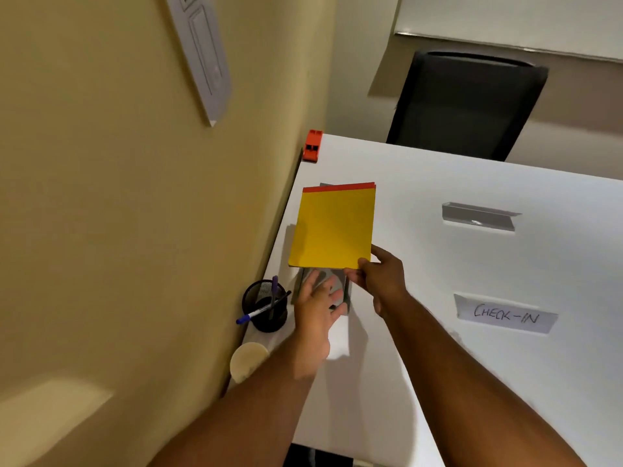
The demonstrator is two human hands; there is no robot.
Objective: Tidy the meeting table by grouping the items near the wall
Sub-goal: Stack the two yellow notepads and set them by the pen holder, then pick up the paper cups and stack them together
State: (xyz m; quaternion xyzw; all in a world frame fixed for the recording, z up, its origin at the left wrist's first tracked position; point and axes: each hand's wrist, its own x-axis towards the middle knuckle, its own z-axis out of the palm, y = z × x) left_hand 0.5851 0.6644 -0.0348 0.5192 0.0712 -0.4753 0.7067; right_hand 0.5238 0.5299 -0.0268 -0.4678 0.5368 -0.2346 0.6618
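A yellow pad [333, 227] with a red top strip is lifted a little above the white table [438, 257], close to the beige wall [135, 230]. My right hand [377, 281] pinches its near right corner. Under the pad lies a grey flat item [340, 288], mostly hidden. My left hand [315, 308] rests flat on that grey item with its fingers spread. A black mesh pen cup [264, 306] with several pens stands by the wall, left of my left hand.
An orange stapler [313, 145] sits at the table's far corner by the wall. Two folded paper name tents, one [478, 215] blank side up, one [505, 316] reading CHECK-IN, stand to the right. A round beige disc [247, 360] lies near the wall. A black chair [468, 102] faces the far edge.
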